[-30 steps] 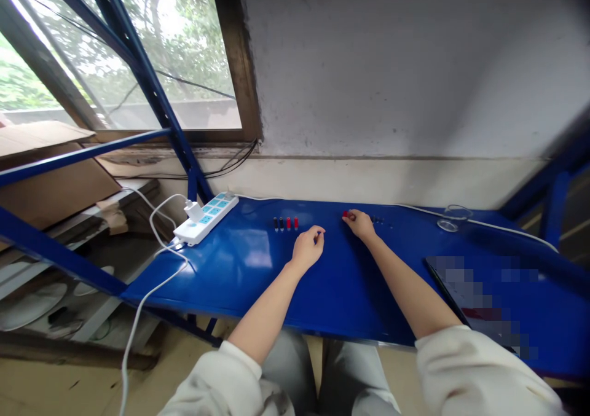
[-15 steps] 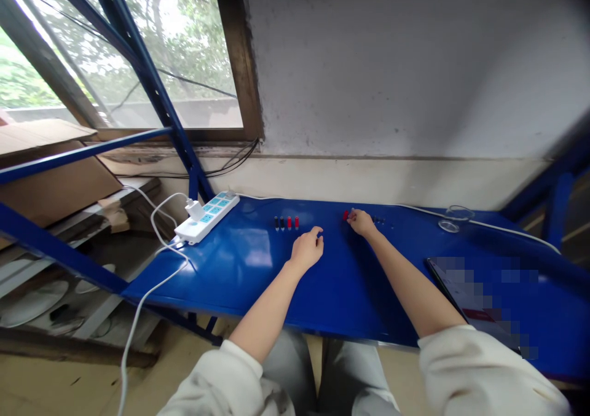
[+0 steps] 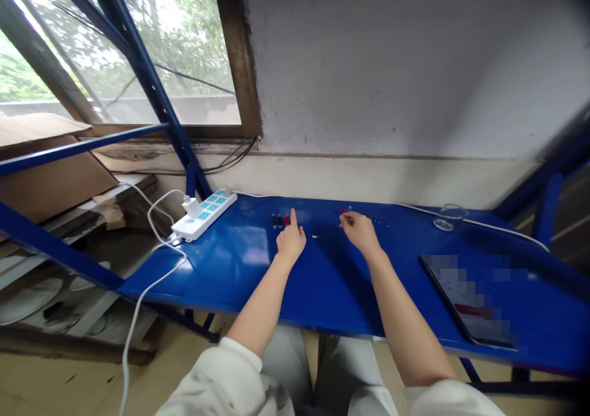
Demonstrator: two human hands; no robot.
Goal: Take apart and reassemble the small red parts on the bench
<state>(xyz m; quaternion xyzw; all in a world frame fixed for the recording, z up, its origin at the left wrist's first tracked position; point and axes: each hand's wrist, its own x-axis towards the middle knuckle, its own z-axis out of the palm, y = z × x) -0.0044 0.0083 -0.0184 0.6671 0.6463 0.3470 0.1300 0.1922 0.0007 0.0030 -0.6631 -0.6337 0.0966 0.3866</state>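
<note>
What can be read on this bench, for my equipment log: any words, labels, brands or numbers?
Nothing can be read.
White power strip: any markings are too small to read.
Red and black posts: too small to show any marking.
Tablet: its screen is pixelated and unreadable.

Blue metal bench [image 3: 230,281] runs across lower middle of frame. On it: power strip [image 3: 204,216] at left, small black + red pegs [image 3: 280,220] near back edge, tablet [image 3: 465,302] at right, white cable [image 3: 502,227] along back.
</note>
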